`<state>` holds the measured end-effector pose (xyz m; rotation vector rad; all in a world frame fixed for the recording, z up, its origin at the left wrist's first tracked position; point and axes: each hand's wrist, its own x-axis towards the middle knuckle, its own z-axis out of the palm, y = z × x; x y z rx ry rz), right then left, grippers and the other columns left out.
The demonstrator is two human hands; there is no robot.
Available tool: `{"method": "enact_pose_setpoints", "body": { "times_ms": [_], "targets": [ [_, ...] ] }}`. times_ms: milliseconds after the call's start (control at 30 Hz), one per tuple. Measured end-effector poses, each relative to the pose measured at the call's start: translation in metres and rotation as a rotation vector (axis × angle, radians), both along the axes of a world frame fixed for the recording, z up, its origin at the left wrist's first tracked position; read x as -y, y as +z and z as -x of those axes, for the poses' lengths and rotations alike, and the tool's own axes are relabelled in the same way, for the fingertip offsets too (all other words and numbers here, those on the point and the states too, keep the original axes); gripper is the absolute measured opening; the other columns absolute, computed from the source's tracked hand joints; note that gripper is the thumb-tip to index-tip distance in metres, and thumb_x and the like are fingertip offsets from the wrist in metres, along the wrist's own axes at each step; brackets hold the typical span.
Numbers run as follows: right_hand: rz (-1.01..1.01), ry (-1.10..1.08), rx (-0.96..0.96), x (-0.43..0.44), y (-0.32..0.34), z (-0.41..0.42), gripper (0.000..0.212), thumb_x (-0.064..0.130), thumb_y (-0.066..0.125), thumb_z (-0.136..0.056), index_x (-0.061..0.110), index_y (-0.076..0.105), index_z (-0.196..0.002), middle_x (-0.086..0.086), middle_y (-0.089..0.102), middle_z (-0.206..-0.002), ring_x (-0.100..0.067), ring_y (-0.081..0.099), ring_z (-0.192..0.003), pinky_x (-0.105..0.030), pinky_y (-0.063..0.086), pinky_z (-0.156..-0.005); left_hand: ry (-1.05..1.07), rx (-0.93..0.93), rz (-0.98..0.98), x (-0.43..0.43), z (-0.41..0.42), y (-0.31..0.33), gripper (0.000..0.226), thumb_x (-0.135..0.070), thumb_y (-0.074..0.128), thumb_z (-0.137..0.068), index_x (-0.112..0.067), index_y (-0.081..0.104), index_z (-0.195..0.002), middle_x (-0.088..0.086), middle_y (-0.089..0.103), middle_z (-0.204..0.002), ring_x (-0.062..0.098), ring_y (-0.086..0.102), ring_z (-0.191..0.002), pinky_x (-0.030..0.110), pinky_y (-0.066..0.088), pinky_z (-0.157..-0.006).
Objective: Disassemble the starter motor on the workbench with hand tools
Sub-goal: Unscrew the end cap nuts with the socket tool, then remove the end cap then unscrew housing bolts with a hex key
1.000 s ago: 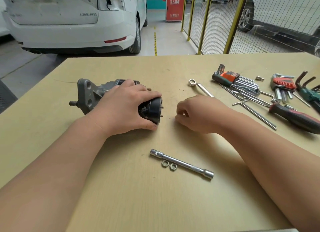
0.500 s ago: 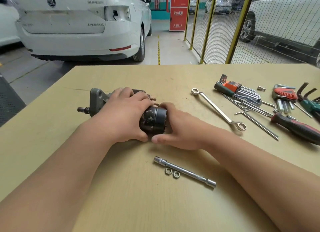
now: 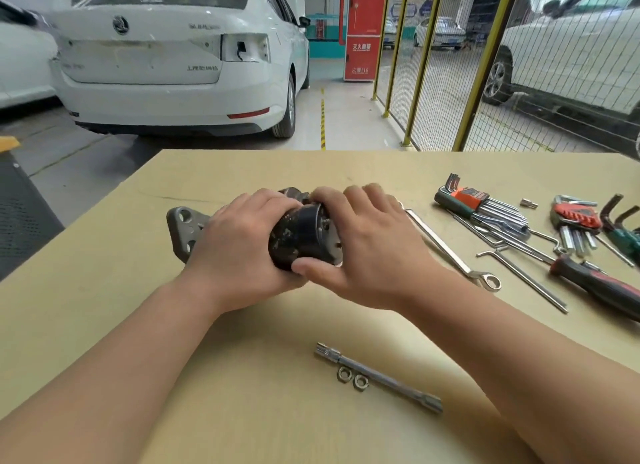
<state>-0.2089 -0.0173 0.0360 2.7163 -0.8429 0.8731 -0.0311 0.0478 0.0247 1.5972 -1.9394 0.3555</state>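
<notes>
The red fire cabinet (image 3: 362, 31) reads "灭火器箱" and "火警119"; the white car (image 3: 173, 65) carries a Skoda badge (image 3: 120, 24) above blurred Chinese lettering.

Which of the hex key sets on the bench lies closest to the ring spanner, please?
The set in the green-and-orange holder, just right of the ring spanner; the red-holder set lies farther right.

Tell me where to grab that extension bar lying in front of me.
Pinch the extension bar from above, across its thin shaft, toward the thicker right end. It lies flat and slanted on the workbench, and two nuts sit close by its near side at the left end, so keep clear there.
</notes>
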Motion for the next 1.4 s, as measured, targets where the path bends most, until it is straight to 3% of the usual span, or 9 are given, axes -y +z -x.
{"method": "enact_pose_setpoints", "body": {
  "times_ms": [100,400,633,733,833,967,1067,1300,1400],
  "targets": [
    [-0.125,0.147,0.009,0.001,0.009,-0.018,0.088,0.072,0.058,-0.064,0.017,0.039,-0.131,-0.005,0.045,-0.126,-0.023,0.042,-0.116,-0.034,0.034,-0.098,-0.065,-0.054,0.053,-0.001,-0.011,-0.002,0.069,-0.053,0.064,-0.065,-0.012,0.055,-0.119,0.004,0.06,-0.106,0.026,0.058,-0.092,0.042,0.052,-0.077],
    [0.015,0.189,0.054,-0.002,0.008,-0.031,0.074,0.067,0.046,-0.073,0.006,0.053,-0.115,-0.008,0.064,-0.1,-0.025,0.062,-0.072,-0.035,0.043,-0.08,0.036,-0.004,0.258,-0.001,-0.009,-0.013,0.055,-0.048,0.056,-0.069,-0.014,0.045,-0.111,0.009,0.065,-0.091,0.031,0.061,-0.074,0.025,0.036,-0.066],
    [0.035,0.207,0.052,-0.01,0.012,-0.032,0.072,0.057,0.067,-0.073,0.001,0.055,-0.116,-0.012,0.064,-0.101,-0.03,0.062,-0.071,-0.032,0.044,-0.075,-0.059,0.038,0.301,0.002,-0.021,-0.013,0.053,-0.048,0.062,-0.072,-0.015,0.046,-0.112,0.009,0.065,-0.091,0.032,0.062,-0.075,0.038,0.053,-0.06],
    [0.065,0.274,0.341,-0.006,0.027,-0.003,0.062,0.056,0.056,-0.08,0.005,0.05,-0.114,-0.006,0.062,-0.091,-0.02,0.056,-0.066,-0.025,0.04,-0.065,-0.083,-0.004,0.316,0.002,-0.028,-0.013,0.055,-0.05,0.07,-0.071,-0.018,0.049,-0.111,0.007,0.067,-0.095,0.029,0.065,-0.081,0.039,0.055,-0.067],
    [-0.077,0.297,0.623,0.02,0.041,0.033,0.05,0.051,0.049,-0.082,0.015,0.041,-0.117,-0.007,0.059,-0.091,-0.015,0.052,-0.065,-0.027,0.043,-0.058,-0.047,-0.002,0.336,0.003,-0.034,-0.012,0.06,-0.052,0.074,-0.068,-0.016,0.051,-0.111,0.01,0.068,-0.096,0.03,0.065,-0.084,0.041,0.056,-0.07],
    [-0.43,-0.023,0.526,0.033,-0.005,0.03,0.05,0.057,0.049,-0.071,0.028,0.04,-0.11,0.015,0.053,-0.081,0.001,0.053,-0.07,-0.016,0.039,-0.061,-0.047,0.008,0.353,0.004,-0.032,-0.015,0.062,-0.053,0.074,-0.068,-0.015,0.052,-0.111,0.01,0.068,-0.097,0.029,0.064,-0.085,0.04,0.056,-0.071],
    [-0.711,-0.084,0.479,0.047,-0.034,0.031,0.054,0.065,0.052,-0.068,0.034,0.044,-0.111,0.012,0.058,-0.093,-0.009,0.059,-0.081,-0.022,0.04,-0.066,-0.058,0.001,0.363,0.005,-0.034,-0.018,0.063,-0.054,0.074,-0.069,-0.014,0.052,-0.112,0.009,0.068,-0.1,0.027,0.063,-0.087,0.039,0.055,-0.075],
    [-1.166,0.2,0.664,0.06,-0.035,0.046,0.042,0.056,0.047,-0.074,0.03,0.054,-0.105,-0.002,0.067,-0.099,-0.016,0.064,-0.074,-0.034,0.048,-0.07,-0.095,-0.01,0.381,0.006,-0.034,-0.021,0.065,-0.05,0.076,-0.067,-0.01,0.053,-0.113,0.011,0.067,-0.101,0.023,0.06,-0.092,0.032,0.05,-0.083],
    [-0.987,0.041,0.435,0.06,-0.033,0.054,0.042,0.06,0.05,-0.07,0.034,0.055,-0.103,0.004,0.062,-0.102,-0.009,0.059,-0.077,-0.028,0.048,-0.072,-0.109,-0.011,0.369,0.005,-0.036,-0.021,0.066,-0.05,0.077,-0.066,-0.008,0.054,-0.113,0.013,0.067,-0.101,0.024,0.06,-0.092,0.033,0.05,-0.083]
  ]
}}
